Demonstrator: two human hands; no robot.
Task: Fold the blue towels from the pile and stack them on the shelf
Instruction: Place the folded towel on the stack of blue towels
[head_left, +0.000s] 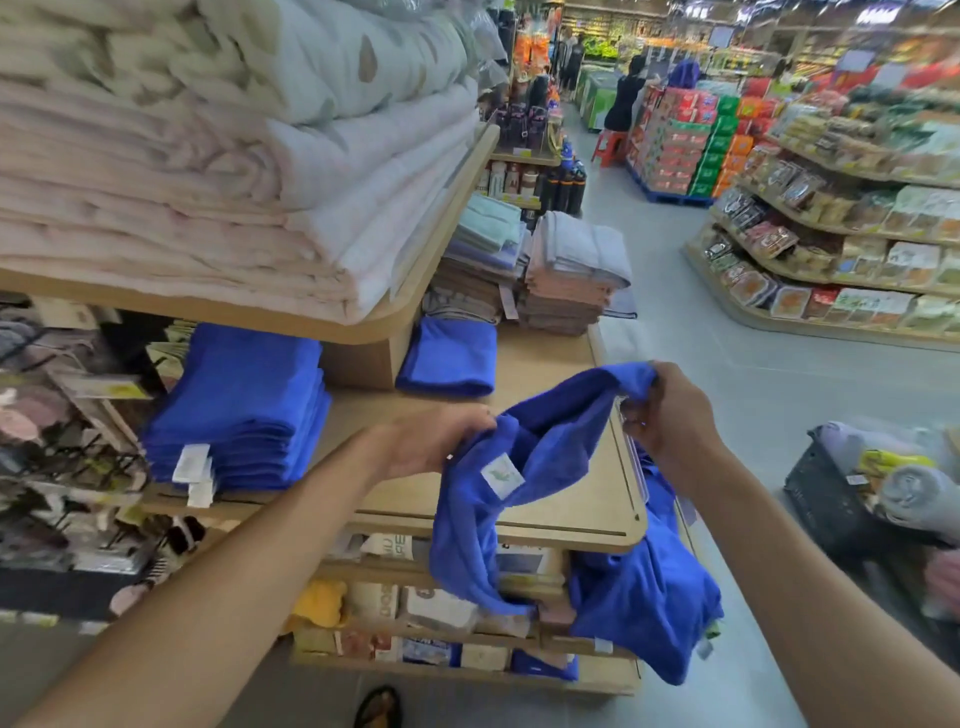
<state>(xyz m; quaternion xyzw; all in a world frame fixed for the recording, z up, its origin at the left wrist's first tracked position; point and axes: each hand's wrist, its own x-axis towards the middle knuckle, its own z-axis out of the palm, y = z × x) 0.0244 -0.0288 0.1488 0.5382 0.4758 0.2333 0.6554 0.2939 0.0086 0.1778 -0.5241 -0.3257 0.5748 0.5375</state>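
The person is holding an unfolded blue towel (540, 457) in both hands just above the front edge of the wooden shelf (566, 499). The left hand (436, 441) is gripping one bunched edge, its fingers curled round the cloth. The right hand (670, 415) is pinching the opposite upper corner between thumb and bent fingers. The towel is sagging between them, with its white label (501, 480) facing the camera and its lower end hanging past the shelf front.

To the left on the same shelf, a stack of folded blue towels (244, 410) is sitting with white tags at its front. Further back, a single folded blue towel (449, 358) is lying beside the upright board.

Below the right hand, more loose blue cloth (644, 608) is drooping in front of the lower shelves. It looks like the unfolded pile, though what it is resting on is hidden.

The upper shelf (218, 312) is carrying folded pink and white blankets (208, 208). The lower shelves are holding boxed and bagged goods (436, 603). Behind the work area, stacks of grey and pink towels (571, 270) are standing at the far end of the shelf.

At the far right a black basket (821, 499) is sitting on the floor, holding rolled grey towels (919, 493).
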